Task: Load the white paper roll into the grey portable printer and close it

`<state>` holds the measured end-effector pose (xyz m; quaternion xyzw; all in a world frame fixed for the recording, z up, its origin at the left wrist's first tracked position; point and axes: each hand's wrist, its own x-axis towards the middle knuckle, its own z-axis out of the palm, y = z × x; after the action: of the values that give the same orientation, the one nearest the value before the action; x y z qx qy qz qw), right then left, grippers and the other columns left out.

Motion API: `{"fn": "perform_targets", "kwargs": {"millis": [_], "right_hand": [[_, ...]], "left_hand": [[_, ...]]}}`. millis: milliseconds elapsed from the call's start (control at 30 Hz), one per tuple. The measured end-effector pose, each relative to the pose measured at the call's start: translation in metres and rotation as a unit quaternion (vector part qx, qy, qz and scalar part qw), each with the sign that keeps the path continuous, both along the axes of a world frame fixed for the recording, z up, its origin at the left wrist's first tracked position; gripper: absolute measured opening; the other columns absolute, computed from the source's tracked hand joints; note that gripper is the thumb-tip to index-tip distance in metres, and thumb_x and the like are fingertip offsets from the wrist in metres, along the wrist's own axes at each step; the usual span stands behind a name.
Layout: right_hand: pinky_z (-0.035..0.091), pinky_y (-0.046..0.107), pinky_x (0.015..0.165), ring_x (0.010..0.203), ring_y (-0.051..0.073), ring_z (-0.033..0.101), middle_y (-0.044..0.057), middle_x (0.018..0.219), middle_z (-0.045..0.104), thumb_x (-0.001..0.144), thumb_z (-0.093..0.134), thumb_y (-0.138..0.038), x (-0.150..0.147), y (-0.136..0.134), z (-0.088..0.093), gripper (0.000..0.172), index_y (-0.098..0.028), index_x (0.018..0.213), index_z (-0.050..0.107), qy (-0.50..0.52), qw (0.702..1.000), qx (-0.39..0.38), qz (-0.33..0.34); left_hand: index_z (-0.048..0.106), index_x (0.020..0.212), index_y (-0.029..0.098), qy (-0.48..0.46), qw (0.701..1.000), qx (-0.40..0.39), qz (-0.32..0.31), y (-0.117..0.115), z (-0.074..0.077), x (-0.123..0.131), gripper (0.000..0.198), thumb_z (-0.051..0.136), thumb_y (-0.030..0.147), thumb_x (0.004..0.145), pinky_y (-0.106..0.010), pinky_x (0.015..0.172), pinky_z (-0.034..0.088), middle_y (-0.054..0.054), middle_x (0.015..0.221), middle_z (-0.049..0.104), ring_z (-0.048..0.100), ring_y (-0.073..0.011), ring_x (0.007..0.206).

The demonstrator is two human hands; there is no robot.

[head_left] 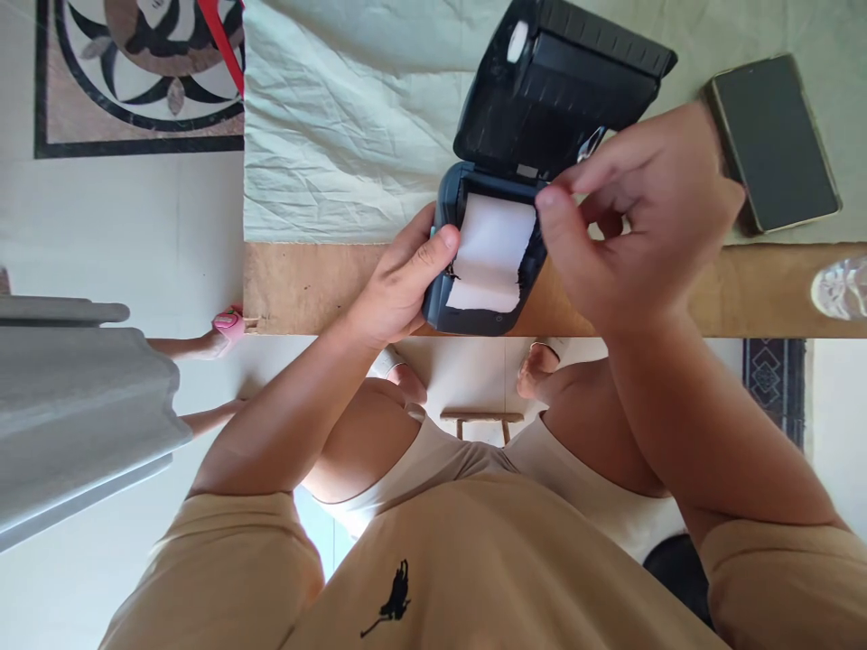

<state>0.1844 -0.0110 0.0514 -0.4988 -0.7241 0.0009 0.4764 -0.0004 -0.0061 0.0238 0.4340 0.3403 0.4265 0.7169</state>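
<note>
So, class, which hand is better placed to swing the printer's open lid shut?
Probably the right hand: its fingers sit beside the open lid, while the left hand grips the printer body beside the paper, steadying it.

Right flank of printer (515,135) behind right hand (637,217) — blurred clear object (840,287), cropped at the edge.
</note>
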Motion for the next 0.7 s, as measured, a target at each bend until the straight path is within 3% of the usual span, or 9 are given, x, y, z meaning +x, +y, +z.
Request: {"fn": "perform_targets", "kwargs": {"millis": [133, 200, 300, 400, 533, 600, 700], "right_hand": [[0.027, 0.028, 0.054, 0.057, 0.009, 0.053, -0.003, 0.072, 0.069, 0.091, 0.055, -0.029, -0.007, -0.007, 0.009, 0.016, -0.023, 0.084, 0.068, -0.187, 0.977, -0.081, -0.060], [0.022, 0.030, 0.054, 0.059, 0.010, 0.055, -0.004, 0.079, 0.073, 0.089, 0.057, -0.032, -0.010, -0.012, 0.016, 0.017, -0.026, 0.095, 0.072, -0.250, 0.957, -0.123, -0.085], [0.019, 0.029, 0.054, 0.062, 0.010, 0.056, -0.005, 0.094, 0.075, 0.085, 0.063, -0.035, -0.008, -0.017, 0.023, 0.019, -0.029, 0.101, 0.072, -0.292, 0.942, -0.154, -0.065], [0.017, 0.027, 0.054, 0.059, 0.009, 0.054, -0.006, 0.093, 0.074, 0.088, 0.061, -0.044, -0.004, -0.016, 0.024, 0.019, -0.027, 0.094, 0.069, -0.307, 0.936, -0.169, -0.038], [0.014, 0.025, 0.052, 0.052, 0.009, 0.047, -0.005, 0.071, 0.067, 0.086, 0.061, -0.049, -0.001, -0.014, 0.022, 0.023, -0.028, 0.092, 0.064, -0.303, 0.936, -0.175, -0.030], [0.018, 0.025, 0.050, 0.052, 0.010, 0.049, -0.005, 0.068, 0.065, 0.082, 0.064, -0.041, 0.000, -0.015, 0.024, 0.019, -0.029, 0.096, 0.064, -0.282, 0.944, -0.168, -0.013], [0.033, 0.027, 0.049, 0.055, 0.010, 0.053, -0.005, 0.080, 0.069, 0.077, 0.067, -0.033, 0.008, -0.021, 0.032, 0.030, -0.032, 0.107, 0.064, -0.168, 0.967, -0.186, 0.052]], "left_hand": [[0.064, 0.107, 0.020, 0.007, 1.000, 0.003, -0.017, 0.001, -0.002, -0.002, 0.049, 0.068, 0.064, 0.084, -0.042, 0.085, 0.056, -0.007, 0.095, 0.067, 0.067, -0.0323, 0.109], [0.064, 0.108, 0.021, -0.009, 1.000, 0.011, -0.018, 0.001, -0.004, -0.002, 0.044, 0.067, 0.060, 0.087, -0.040, 0.083, 0.056, -0.007, 0.096, 0.068, 0.068, -0.0303, 0.106], [0.065, 0.108, 0.021, -0.033, 0.999, 0.019, -0.024, 0.000, -0.005, -0.002, 0.038, 0.065, 0.055, 0.091, -0.035, 0.077, 0.055, -0.005, 0.097, 0.069, 0.070, -0.0251, 0.098], [0.068, 0.106, 0.021, -0.023, 1.000, 0.003, -0.012, -0.001, -0.003, -0.001, 0.037, 0.065, 0.054, 0.091, -0.031, 0.070, 0.052, -0.003, 0.093, 0.066, 0.069, -0.0202, 0.086], [0.070, 0.103, 0.020, 0.002, 1.000, -0.015, 0.006, -0.003, 0.001, -0.001, 0.040, 0.069, 0.057, 0.087, -0.028, 0.065, 0.049, -0.003, 0.088, 0.065, 0.069, -0.0197, 0.084], [0.070, 0.102, 0.021, 0.003, 1.000, -0.013, 0.003, -0.002, 0.002, -0.001, 0.041, 0.068, 0.059, 0.087, -0.028, 0.063, 0.047, -0.003, 0.086, 0.065, 0.068, -0.0201, 0.084], [0.071, 0.100, 0.022, -0.017, 1.000, 0.003, -0.007, -0.001, 0.000, 0.000, 0.041, 0.066, 0.061, 0.088, -0.029, 0.064, 0.048, -0.004, 0.089, 0.069, 0.068, -0.0232, 0.092]]}}
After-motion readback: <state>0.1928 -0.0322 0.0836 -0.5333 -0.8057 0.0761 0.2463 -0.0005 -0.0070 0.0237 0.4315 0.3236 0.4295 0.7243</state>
